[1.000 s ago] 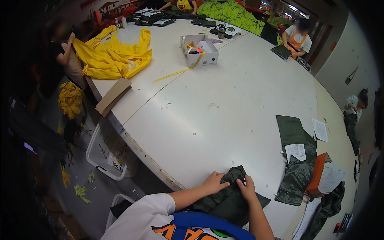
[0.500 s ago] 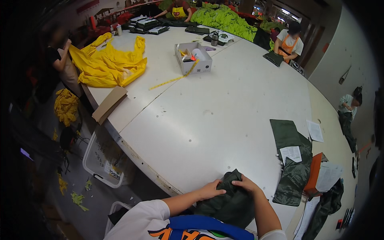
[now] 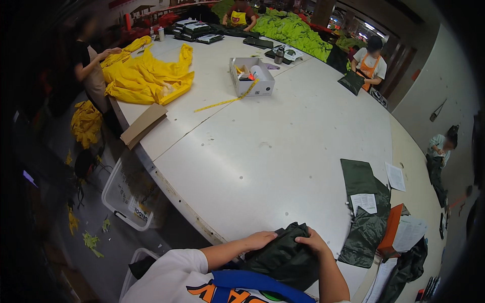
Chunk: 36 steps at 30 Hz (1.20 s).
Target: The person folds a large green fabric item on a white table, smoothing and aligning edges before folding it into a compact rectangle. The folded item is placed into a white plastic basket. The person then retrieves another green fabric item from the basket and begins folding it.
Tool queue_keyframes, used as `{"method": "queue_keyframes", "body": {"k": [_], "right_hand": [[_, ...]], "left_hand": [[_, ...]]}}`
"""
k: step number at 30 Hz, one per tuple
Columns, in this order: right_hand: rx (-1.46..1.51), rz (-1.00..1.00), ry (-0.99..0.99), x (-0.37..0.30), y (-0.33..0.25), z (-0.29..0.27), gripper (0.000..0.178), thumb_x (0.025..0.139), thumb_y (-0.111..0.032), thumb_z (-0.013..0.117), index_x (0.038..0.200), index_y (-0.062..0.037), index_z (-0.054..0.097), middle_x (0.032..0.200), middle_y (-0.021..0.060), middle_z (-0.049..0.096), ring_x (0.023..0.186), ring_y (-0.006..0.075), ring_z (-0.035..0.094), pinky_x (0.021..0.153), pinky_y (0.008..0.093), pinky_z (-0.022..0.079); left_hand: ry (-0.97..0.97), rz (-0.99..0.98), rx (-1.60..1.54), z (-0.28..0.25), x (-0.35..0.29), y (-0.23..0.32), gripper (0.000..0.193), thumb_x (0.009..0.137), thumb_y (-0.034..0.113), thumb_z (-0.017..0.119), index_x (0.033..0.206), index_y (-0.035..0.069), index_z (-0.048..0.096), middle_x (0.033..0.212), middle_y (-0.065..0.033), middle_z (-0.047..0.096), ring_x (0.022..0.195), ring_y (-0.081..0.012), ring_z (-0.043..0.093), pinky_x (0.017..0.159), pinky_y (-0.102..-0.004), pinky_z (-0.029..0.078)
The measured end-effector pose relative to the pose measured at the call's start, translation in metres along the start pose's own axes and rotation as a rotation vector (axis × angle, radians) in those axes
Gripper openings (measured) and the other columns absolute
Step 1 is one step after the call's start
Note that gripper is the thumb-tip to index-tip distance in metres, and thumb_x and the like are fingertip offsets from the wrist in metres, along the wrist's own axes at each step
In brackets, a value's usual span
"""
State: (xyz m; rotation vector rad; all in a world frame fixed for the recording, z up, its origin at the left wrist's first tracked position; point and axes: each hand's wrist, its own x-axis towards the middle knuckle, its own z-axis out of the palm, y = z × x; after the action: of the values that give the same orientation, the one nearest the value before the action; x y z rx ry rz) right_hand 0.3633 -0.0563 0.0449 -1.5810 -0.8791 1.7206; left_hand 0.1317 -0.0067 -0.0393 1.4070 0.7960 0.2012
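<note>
Close to my body at the table's near edge lies a bunched dark green garment (image 3: 283, 258) of shiny, thin cloth; its exact kind is hidden by the folds. My left hand (image 3: 261, 240) grips its left upper edge, fingertips partly covered by the cloth. On the other side, my right hand (image 3: 314, 241) pinches the upper right corner, thumb in front and fingers behind. To the right lie flat dark green pieces (image 3: 366, 217) with a white paper slip (image 3: 363, 203) on top.
An orange box (image 3: 392, 230) with papers stands at the right. A white carton (image 3: 251, 85) of tools and a yellow tape measure (image 3: 220, 106) sit farther off. Yellow cloth (image 3: 146, 76) lies far left, a white basket (image 3: 124, 202) below the table edge. Co-workers stand around.
My hands have drawn a little apart, and the garment's upper part is spread wider between them. The view has shifted slightly. The person at the far left has lowered their hands on the yellow cloth.
</note>
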Motion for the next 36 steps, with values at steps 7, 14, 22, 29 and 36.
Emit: {"method": "queue_keyframes", "body": {"k": [7,14,22,29,36], "right_hand": [[-0.022,-0.031,-0.003,-0.016,-0.009,0.01,0.049,0.07,-0.011,0.078,0.114,-0.0003,0.057,0.1,0.0063,0.065,0.092,0.0166,0.061,0.087,0.0303,0.048],[-0.059,-0.019,0.041,-0.024,-0.003,0.008,0.054,0.071,-0.013,0.078,0.118,0.0004,0.054,0.104,0.0074,0.064,0.096,0.0174,0.059,0.089,0.0307,0.047],[-0.049,0.017,-0.052,-0.034,-0.018,0.012,0.048,0.069,-0.013,0.077,0.111,0.0016,0.059,0.098,0.0072,0.066,0.089,0.0173,0.062,0.085,0.0309,0.049],[-0.051,0.024,0.0,-0.043,-0.011,0.022,0.035,0.07,-0.011,0.077,0.098,0.0029,0.064,0.087,0.0065,0.068,0.079,0.0168,0.064,0.079,0.0309,0.051],[-0.054,0.016,0.083,-0.047,0.013,-0.001,0.035,0.073,-0.013,0.075,0.102,0.0022,0.064,0.09,0.0067,0.068,0.083,0.017,0.063,0.08,0.0309,0.051]], "left_hand": [[0.269,0.113,0.274,0.016,0.0,-0.024,0.052,0.099,0.041,0.032,0.111,0.0,0.061,0.106,-0.0248,0.062,0.102,-0.0401,0.057,0.093,-0.0431,0.042],[0.17,0.045,0.383,0.019,-0.038,0.031,0.045,0.098,0.035,0.034,0.109,0.0,0.06,0.099,-0.0275,0.062,0.099,-0.0441,0.058,0.088,-0.0449,0.045],[-0.25,-0.331,-0.584,0.005,-0.011,-0.001,0.031,0.096,0.022,0.045,0.119,0.007,0.059,0.115,-0.0088,0.063,0.096,-0.0187,0.061,0.083,-0.0382,0.049],[-0.469,-0.001,0.093,0.029,0.048,-0.05,0.033,0.089,0.024,0.055,0.112,0.003,0.065,0.11,-0.0134,0.067,0.098,-0.0216,0.063,0.088,-0.0362,0.047],[-0.249,0.024,0.711,0.029,0.023,0.011,0.035,0.08,0.032,0.064,0.103,0.006,0.067,0.098,-0.0182,0.068,0.09,-0.0286,0.065,0.082,-0.0395,0.048]]}}
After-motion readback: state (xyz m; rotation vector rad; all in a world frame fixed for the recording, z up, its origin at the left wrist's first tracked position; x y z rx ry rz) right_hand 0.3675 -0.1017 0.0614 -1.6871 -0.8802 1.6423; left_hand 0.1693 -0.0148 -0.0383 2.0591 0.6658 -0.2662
